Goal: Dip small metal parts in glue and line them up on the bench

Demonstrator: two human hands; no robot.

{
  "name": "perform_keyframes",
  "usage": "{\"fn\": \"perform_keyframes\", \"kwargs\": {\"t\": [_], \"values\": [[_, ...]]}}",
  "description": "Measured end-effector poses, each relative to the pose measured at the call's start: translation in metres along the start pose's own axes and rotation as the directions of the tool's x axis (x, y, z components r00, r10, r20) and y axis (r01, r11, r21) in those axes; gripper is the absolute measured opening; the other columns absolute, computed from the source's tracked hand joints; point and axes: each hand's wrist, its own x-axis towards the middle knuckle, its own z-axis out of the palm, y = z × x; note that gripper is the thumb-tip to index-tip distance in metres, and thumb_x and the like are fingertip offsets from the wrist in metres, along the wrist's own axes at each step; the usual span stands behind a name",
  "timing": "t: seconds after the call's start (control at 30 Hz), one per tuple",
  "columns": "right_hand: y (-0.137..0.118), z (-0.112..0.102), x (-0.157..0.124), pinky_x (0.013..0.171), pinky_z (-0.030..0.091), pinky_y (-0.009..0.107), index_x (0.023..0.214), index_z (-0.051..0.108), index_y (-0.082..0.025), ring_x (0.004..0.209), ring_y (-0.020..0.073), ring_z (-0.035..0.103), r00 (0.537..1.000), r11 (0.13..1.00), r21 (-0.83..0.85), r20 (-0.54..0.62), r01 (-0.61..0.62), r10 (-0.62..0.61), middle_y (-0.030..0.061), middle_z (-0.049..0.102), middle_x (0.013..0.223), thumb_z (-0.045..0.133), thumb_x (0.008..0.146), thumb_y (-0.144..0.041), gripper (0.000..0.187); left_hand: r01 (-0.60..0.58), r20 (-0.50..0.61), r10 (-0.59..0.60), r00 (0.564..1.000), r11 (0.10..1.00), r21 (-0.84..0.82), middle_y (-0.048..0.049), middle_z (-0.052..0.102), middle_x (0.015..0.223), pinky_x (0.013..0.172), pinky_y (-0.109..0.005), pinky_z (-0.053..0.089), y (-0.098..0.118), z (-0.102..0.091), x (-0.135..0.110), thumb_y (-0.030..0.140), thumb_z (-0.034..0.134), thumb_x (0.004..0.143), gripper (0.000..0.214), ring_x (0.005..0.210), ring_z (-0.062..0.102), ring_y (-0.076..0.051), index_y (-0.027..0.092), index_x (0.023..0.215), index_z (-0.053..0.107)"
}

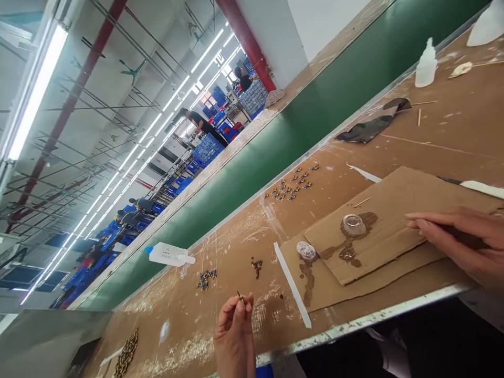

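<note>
Left hand (pixel 236 331), bottom centre of the frame, is clamping its fingers on a small dark piece (pixel 240 297); right hand (pixel 468 236), at right, is extending over cardboard (pixel 388 228), fingers nearly together, any hold remaining unclear; a clear dish (pixel 353 224) is sitting right of centre.

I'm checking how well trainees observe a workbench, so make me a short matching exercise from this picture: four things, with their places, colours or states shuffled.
1. left hand
2. cloth
3. clear dish
4. ceiling fan

A. on the cardboard
B. green
C. pinching a small piece
D. dark grey

Pairs: 1-C, 2-D, 3-A, 4-B
</note>
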Motion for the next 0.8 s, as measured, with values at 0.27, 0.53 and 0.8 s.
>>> {"fn": "perform_keyframes", "kwargs": {"t": [0.27,0.53,0.8], "values": [[-0.017,-0.016,0.012,0.059,0.047,0.023,0.089,0.065,-0.020,0.071,0.0094,0.065,0.991,0.990,0.067,-0.049,0.127,-0.124,0.0042,0.070,0.083,0.042,0.095,-0.041,0.031,0.112,0.054,-0.108,0.993,0.991,-0.067,0.0044,0.060,0.052,0.077,-0.035,0.057,0.008,0.027,-0.009,0.037,0.090,0.034,0.036,0.049,0.056,-0.006,0.021,0.060,0.070],[-0.013,-0.011,0.018,0.054,0.045,0.020,0.095,0.062,-0.018,0.061,0.0088,0.057,0.977,0.925,0.324,-0.130,0.200,-0.166,0.0023,0.064,0.074,0.048,0.091,-0.018,0.014,-0.205,0.309,0.067,0.949,0.874,0.440,-0.0008,0.068,0.064,0.067,-0.023,0.054,0.028,0.093,-0.013,0.045,0.081,0.052,0.036,0.066,0.065,-0.015,0.020,0.077,0.074],[-0.010,-0.010,0.020,0.058,0.043,0.021,0.094,0.061,-0.014,0.062,0.0092,0.053,0.965,0.923,0.311,-0.202,0.227,-0.169,0.0026,0.059,0.069,0.046,0.092,-0.017,0.015,-0.655,0.711,0.064,0.700,0.454,0.604,-0.0030,0.069,0.081,0.075,-0.031,0.047,0.037,0.185,-0.013,0.052,0.060,0.071,0.035,0.079,0.063,-0.020,0.021,0.084,0.070]]}}
